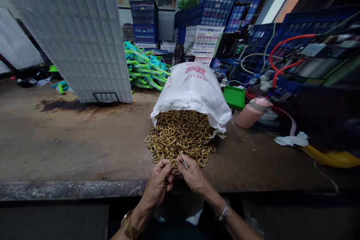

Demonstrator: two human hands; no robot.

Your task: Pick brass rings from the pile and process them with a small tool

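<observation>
A white woven sack point(194, 86) with red print lies on its side, and brass-coloured rings point(180, 135) spill from its mouth onto the tabletop. Just in front of the pile, my left hand point(159, 180) is closed, its thumb and forefinger pinching a ring point(173, 163). More rings may sit in its curled fingers, but shadow hides them. My right hand point(194, 176) is closed around a small metal tool point(184, 163) whose narrow tip points up and away; its exact kind is unclear. The right fingertips are close beside the pinched ring; whether they touch it I cannot tell.
The worn table point(98, 150) ends just before me. A white quilted panel point(92, 45) stands at left, with green and blue items point(146, 67) behind. To the right are a green tray point(234, 96), a pink bottle point(253, 112) and red hoses point(287, 45). Crates point(205, 37) stack behind.
</observation>
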